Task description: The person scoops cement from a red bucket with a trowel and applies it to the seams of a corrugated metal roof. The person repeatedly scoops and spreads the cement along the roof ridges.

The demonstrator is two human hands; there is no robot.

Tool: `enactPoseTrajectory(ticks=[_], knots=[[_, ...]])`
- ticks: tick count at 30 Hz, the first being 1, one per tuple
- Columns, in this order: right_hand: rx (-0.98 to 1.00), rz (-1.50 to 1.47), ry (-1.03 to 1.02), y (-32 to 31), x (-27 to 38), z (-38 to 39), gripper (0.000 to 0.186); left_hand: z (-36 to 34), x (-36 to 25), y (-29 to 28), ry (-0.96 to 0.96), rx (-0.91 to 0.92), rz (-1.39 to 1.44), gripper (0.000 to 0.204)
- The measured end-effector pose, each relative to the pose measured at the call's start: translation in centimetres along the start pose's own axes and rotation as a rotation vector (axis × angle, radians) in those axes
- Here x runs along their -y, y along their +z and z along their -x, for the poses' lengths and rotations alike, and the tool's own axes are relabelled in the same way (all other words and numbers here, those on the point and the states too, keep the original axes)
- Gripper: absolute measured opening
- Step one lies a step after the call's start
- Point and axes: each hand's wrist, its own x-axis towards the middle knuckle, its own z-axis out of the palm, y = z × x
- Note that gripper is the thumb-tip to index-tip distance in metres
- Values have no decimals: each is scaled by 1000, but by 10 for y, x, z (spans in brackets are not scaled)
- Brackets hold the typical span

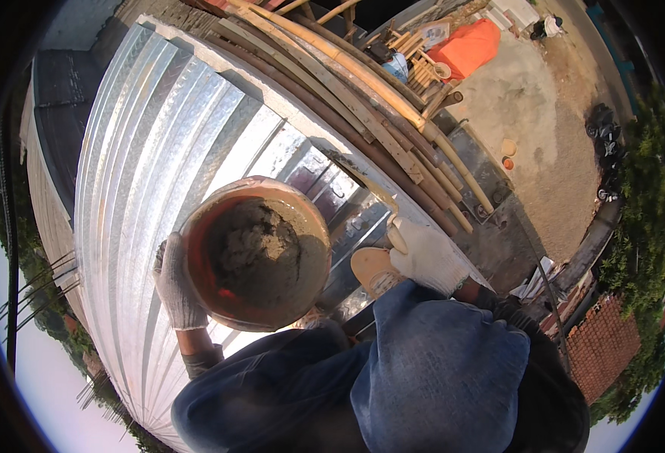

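My left hand, in a pale knitted glove, is closed on the left side of a round orange bucket. Wet grey mortar lies inside it, lumpy toward the middle. In a similar glove, my right hand is wrapped round the light handle of a trowel. Its narrow blade points away to the upper left, over the edge of the concrete wall top. Beneath the bucket spreads a shiny ribbed metal roof sheet. One tan shoe shows between the bucket and my right hand.
Beyond the wall top run long bamboo poles and wooden planks. Lower down, at the far right, are an orange tarp, a sandy ground and black bags. Thin rebar ends stick out at the left.
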Motion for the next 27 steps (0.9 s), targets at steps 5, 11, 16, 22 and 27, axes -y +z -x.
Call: enactPoseTrajectory(ticks=[5, 11, 16, 22, 27], knots=[[102, 128, -129, -27, -14, -20, 37, 0, 0, -5, 25, 6, -15, 26], [82, 137, -224, -41, -25, -15, 34, -1, -1, 4, 15, 25, -10, 26], [114, 245, -244, -58, -24, -7, 30, -10, 3, -13, 36, 59, -53, 26], [88, 319, -249, -59, -40, 11, 26, -4, -5, 1, 22, 74, -81, 22], [-1, 323, -185, -54, -42, 37, 23, -5, -5, -2, 24, 77, -103, 21]])
